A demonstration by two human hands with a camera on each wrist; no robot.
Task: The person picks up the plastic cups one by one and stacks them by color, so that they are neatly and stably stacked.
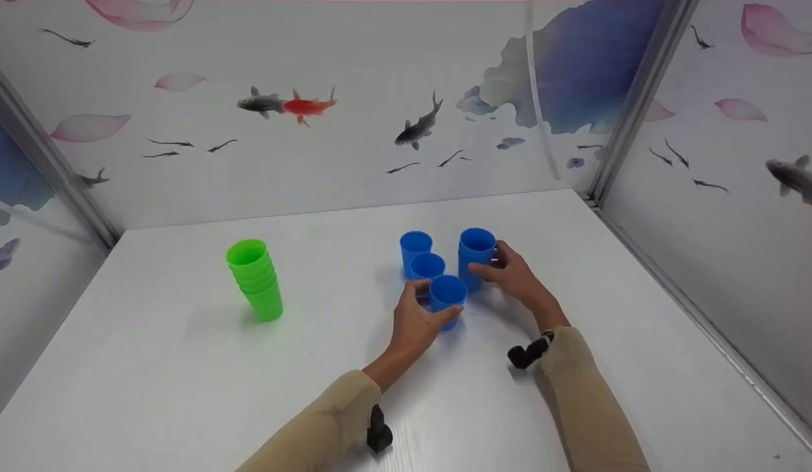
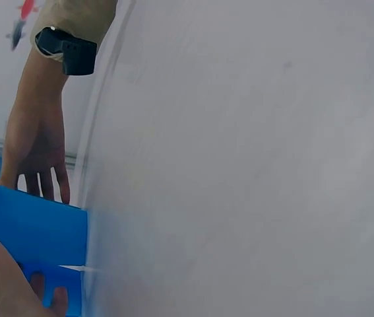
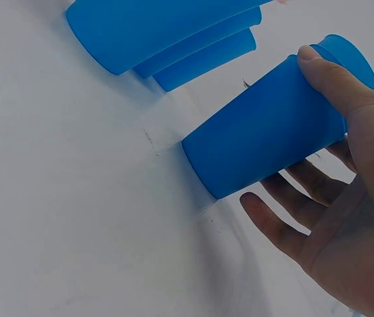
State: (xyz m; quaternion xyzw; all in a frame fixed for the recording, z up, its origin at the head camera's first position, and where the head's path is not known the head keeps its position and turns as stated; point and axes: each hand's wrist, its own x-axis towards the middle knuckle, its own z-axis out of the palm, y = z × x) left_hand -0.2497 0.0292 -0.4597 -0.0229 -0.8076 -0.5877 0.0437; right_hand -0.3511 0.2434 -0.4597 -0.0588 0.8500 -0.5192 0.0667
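My left hand (image 1: 415,324) curls thumb and fingers around the front blue cup (image 1: 448,298), its mouth facing up, while my right hand (image 1: 514,275) grips a nested stack of blue cups (image 1: 474,252) just beside it on a white table (image 1: 150,367). Both hands are bent only as wide as the cups between thumb and fingers; on the right, the thumb presses near the rims, and the fingers are spread along the far side. Whether the front cup's base touches the tabletop, I cannot tell. Just behind my left fingers stands a middle blue cup (image 1: 427,265), partly hidden by the front one, and beyond it a rear blue cup (image 1: 415,246), both with open mouths up. Well apart, on the left of the table, is a stack of green cups (image 1: 265,301), several rims showing. Tan sleeves (image 1: 589,393) cover my forearms, a small black device at each cuff. Behind the table, a pale wall (image 1: 353,157) bears painted fish and petals.
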